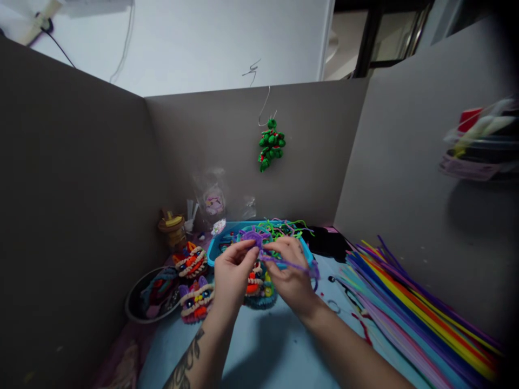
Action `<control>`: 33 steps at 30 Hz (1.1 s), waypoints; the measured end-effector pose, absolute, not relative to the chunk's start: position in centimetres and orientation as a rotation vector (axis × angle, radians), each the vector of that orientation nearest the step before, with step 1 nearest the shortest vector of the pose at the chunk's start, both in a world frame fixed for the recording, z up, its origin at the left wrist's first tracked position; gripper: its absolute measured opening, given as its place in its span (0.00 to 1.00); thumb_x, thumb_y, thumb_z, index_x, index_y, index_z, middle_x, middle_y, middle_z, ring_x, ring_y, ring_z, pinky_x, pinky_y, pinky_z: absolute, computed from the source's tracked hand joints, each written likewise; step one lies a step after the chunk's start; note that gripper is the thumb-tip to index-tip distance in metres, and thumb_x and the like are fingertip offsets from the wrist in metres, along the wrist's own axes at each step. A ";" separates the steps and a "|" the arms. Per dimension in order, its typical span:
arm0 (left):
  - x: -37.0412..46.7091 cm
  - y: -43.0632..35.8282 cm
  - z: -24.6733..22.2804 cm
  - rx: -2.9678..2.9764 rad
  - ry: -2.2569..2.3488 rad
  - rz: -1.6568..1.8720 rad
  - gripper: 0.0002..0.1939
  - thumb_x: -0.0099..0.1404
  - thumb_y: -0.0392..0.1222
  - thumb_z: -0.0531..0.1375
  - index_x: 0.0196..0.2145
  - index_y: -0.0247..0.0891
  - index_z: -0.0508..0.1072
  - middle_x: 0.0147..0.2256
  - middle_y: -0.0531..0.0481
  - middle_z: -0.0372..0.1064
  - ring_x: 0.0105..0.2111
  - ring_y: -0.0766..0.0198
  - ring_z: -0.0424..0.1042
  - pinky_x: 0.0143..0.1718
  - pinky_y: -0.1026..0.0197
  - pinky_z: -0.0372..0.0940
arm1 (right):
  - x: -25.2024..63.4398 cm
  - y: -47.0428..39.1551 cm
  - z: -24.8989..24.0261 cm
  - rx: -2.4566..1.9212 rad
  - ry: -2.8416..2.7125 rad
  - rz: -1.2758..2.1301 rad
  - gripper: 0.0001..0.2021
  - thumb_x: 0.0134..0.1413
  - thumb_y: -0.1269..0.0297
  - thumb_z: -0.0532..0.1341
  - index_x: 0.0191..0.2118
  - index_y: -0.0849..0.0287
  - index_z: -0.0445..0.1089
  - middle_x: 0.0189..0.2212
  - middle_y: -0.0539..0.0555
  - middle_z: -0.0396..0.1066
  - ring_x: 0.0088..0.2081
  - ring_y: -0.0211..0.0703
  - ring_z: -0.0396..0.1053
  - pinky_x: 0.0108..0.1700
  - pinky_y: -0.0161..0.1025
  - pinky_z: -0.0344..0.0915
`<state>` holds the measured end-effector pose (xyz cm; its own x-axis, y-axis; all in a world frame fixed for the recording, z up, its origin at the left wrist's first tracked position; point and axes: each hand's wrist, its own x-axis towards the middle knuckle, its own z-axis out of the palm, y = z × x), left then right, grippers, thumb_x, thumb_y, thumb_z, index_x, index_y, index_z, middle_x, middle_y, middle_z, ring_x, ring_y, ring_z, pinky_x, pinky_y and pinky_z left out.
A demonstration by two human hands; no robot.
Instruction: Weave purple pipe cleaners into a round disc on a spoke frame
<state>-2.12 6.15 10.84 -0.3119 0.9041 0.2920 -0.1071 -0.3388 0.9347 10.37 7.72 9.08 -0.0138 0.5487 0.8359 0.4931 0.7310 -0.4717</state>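
Observation:
My left hand (pixel 237 265) pinches a small purple piece of pipe-cleaner work (pixel 252 237) between thumb and fingers, above the middle of the table. My right hand (pixel 290 270) meets it from the right, its fingers closed on a purple pipe cleaner (pixel 298 266) that trails past the knuckles. The exact spot where the fingertips grip is small and blurred. Just behind both hands sits a blue tray (pixel 211 254) with green and other coloured fuzzy strips. Partly hidden under the hands are finished pieces in orange, cream and teal.
Colourful finished pieces (pixel 197 300) and a metal bowl (pixel 132 308) lie at left. Bundled pipe cleaners (pixel 421 308) spread along the right side. Grey panels (pixel 227 140) enclose the table, and a green ornament (pixel 271 143) hangs from the back one. A wall-mounted container (pixel 470 165) is at right.

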 end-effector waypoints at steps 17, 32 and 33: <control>-1.0 5.4 10.3 1.264 1.147 1.733 0.09 0.51 0.40 0.67 0.31 0.36 0.78 0.25 0.51 0.74 0.24 0.68 0.69 0.28 0.67 0.64 | 10.4 7.4 10.4 -0.895 -1.429 0.443 0.05 0.54 0.68 0.56 0.28 0.57 0.63 0.31 0.51 0.62 0.36 0.42 0.62 0.39 0.40 0.62; -3.5 5.8 11.8 1.274 1.055 1.519 0.08 0.49 0.39 0.68 0.30 0.35 0.78 0.25 0.50 0.75 0.26 0.67 0.70 0.30 0.66 0.65 | 13.6 8.4 11.5 -0.800 -1.893 0.054 0.03 0.52 0.70 0.58 0.32 0.55 0.68 0.56 0.56 0.57 0.61 0.56 0.47 0.59 0.60 0.48; -3.5 5.8 11.9 1.291 1.064 1.501 0.08 0.49 0.39 0.67 0.29 0.35 0.78 0.25 0.49 0.75 0.26 0.67 0.71 0.30 0.66 0.65 | 13.6 8.4 11.6 -0.793 -1.896 0.077 0.04 0.52 0.70 0.57 0.31 0.55 0.68 0.55 0.56 0.58 0.60 0.56 0.48 0.58 0.60 0.49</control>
<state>-3.52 5.76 11.85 -0.0898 0.9628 0.2549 -0.0789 -0.2620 0.9619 13.58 8.41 11.58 -0.2493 0.5545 0.7940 0.4880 0.7801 -0.3915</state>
